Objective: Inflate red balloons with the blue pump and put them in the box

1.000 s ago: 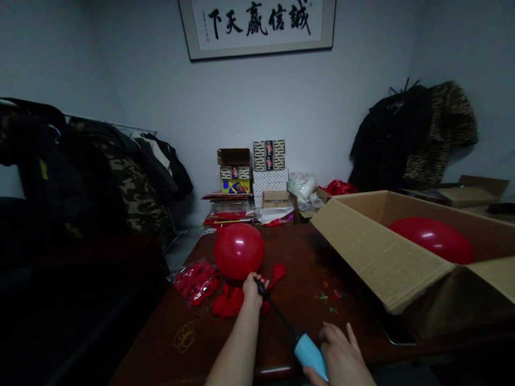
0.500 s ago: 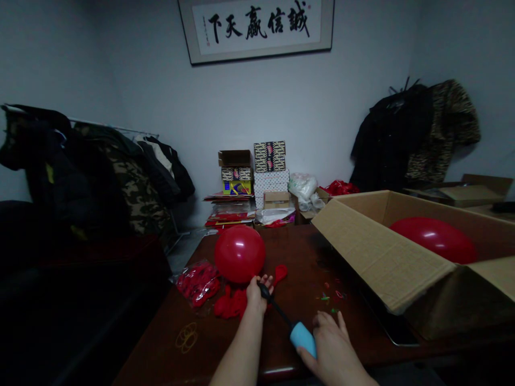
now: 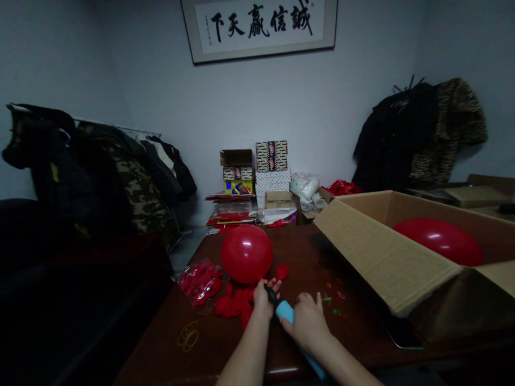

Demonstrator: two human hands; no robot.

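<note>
While the right hand (image 3: 308, 321) curls around the blue pump (image 3: 285, 311) near the middle of the surface's (image 3: 156, 356) near edge, its thumb lies along the barrel and a finger sticks up free. To the left, near the surface's left edge, lie thin rubber bands (image 3: 188, 336). Slightly farther in, the left hand (image 3: 266, 297) pinches at the neck of the red balloon (image 3: 247, 254), against the pump's black tip, its other fingers loosely spread; exactly how tight that pinch is, I cannot tell.

For this pumping, the neck is probably best squeezed snugly around the tip, so little air leaks, with the left wrist steady. Straight strokes along the pump's own line should serve better than sideways ones, which could tug the tip out.

The round balloon sits just beyond the left hand, left of centre and short of the surface's far edge. Limp red balloons (image 3: 229, 304) lie below it, with a clear bag (image 3: 200, 281) of red pieces beside them at the left edge. Along the right edge, a cardboard box (image 3: 386, 252) holds another inflated balloon (image 3: 438, 239).
</note>
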